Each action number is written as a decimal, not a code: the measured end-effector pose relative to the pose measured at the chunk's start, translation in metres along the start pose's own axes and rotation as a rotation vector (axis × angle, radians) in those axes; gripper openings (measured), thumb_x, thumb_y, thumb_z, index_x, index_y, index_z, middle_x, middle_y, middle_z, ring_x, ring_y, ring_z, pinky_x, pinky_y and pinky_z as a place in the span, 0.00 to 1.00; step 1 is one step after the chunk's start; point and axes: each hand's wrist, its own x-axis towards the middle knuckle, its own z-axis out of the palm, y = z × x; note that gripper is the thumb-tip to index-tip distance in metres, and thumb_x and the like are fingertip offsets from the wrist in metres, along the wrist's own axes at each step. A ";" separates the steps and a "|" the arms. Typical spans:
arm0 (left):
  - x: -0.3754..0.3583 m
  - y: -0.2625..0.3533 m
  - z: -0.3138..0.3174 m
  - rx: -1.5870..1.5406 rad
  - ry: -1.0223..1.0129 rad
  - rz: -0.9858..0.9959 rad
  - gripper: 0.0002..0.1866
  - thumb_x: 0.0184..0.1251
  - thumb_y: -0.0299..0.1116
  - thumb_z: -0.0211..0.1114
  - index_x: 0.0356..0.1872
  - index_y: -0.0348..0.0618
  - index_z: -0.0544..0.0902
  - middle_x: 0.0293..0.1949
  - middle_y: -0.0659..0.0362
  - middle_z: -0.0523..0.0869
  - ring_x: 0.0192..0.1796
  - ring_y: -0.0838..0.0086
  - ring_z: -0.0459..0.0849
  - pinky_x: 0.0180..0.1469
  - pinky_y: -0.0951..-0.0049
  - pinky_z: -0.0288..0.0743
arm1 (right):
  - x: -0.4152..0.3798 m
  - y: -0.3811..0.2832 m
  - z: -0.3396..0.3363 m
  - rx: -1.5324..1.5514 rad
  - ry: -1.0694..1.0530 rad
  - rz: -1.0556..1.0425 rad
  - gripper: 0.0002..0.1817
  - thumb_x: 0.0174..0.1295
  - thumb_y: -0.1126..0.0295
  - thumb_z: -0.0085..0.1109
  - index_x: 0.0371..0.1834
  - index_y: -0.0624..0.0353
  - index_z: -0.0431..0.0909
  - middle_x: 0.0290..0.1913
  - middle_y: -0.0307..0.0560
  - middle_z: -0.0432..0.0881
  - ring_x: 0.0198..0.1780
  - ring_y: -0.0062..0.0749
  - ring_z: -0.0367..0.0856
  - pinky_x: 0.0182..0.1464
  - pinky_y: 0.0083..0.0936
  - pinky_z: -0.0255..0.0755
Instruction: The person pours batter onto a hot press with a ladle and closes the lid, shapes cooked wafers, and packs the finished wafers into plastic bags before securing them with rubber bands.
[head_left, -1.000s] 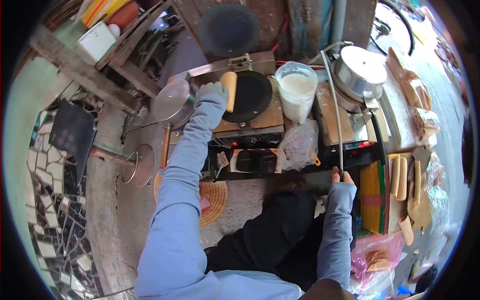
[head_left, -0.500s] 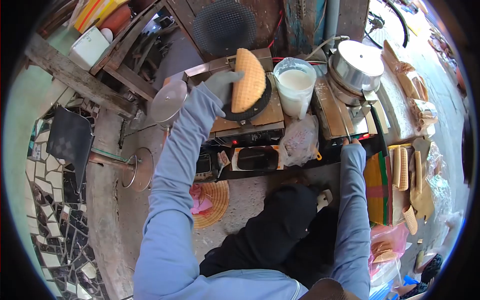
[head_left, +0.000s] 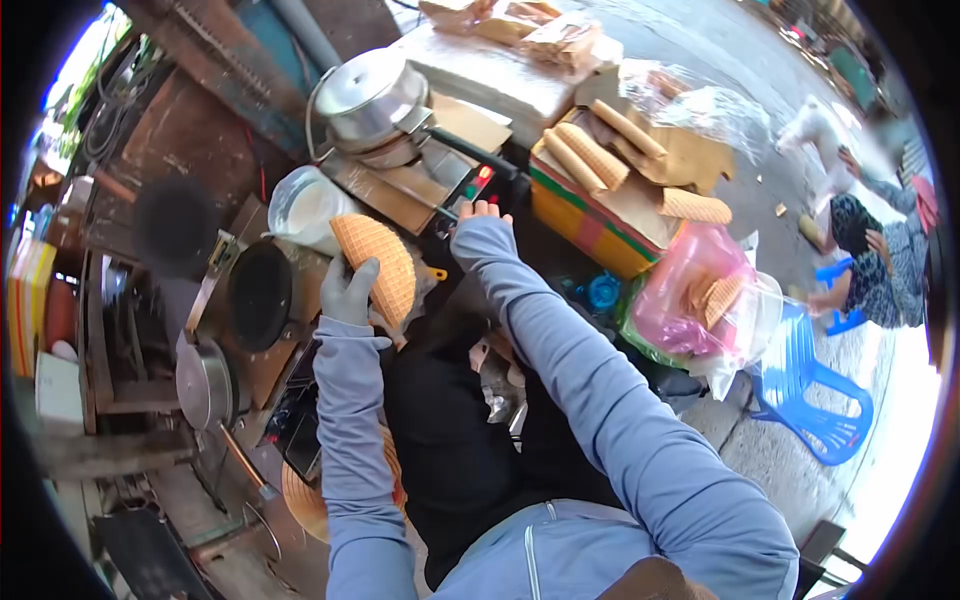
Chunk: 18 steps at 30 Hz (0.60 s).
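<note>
My gloved left hand (head_left: 350, 292) is closed on a folded golden waffle (head_left: 378, 268), a half-round sheet with a grid pattern. Beside it stands a waffle iron with a bare dark round plate (head_left: 260, 295) and its lid (head_left: 176, 228) raised. A clear plastic jug (head_left: 305, 208) of pale batter is just behind the waffle. My bare right hand (head_left: 483, 213) is curled at the front of a second, closed iron with a silver lid (head_left: 370, 97). Its fingers close around the end of a thin metal rod (head_left: 425, 200).
Rolled waffles (head_left: 590, 155) lie on a striped box (head_left: 590, 225) to the right. Below it, a pink bag (head_left: 690, 285) holds more waffle pieces. A blue plastic chair (head_left: 815, 385) stands farther right, near another person (head_left: 885, 250). A round silver pan (head_left: 205, 385) is at left.
My view has swung right. My left hand has carried the folded waffle away from above the open iron, to the right and closer to me. My right hand stays at the rod.
</note>
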 end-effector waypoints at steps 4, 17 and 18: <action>-0.013 0.004 0.034 -0.202 0.048 0.007 0.22 0.58 0.29 0.54 0.53 0.30 0.66 0.45 0.50 0.75 0.45 0.65 0.77 0.47 0.68 0.73 | -0.007 0.005 -0.042 0.087 -0.017 0.096 0.25 0.48 0.55 0.60 0.46 0.57 0.71 0.43 0.48 0.73 0.47 0.41 0.71 0.43 0.41 0.65; -0.025 -0.017 0.063 0.047 -0.117 0.067 0.26 0.54 0.30 0.55 0.57 0.36 0.63 0.49 0.53 0.70 0.50 0.67 0.71 0.51 0.67 0.69 | -0.031 0.290 -0.142 -0.765 0.198 0.031 0.13 0.51 0.65 0.48 0.41 0.52 0.70 0.39 0.43 0.72 0.50 0.37 0.68 0.40 0.48 0.61; -0.028 -0.010 0.068 0.120 -0.107 0.068 0.26 0.54 0.30 0.55 0.56 0.36 0.64 0.49 0.52 0.70 0.50 0.68 0.71 0.51 0.68 0.68 | -0.029 0.292 -0.146 -0.765 0.106 0.025 0.10 0.53 0.66 0.45 0.39 0.50 0.70 0.37 0.41 0.73 0.49 0.34 0.70 0.41 0.45 0.62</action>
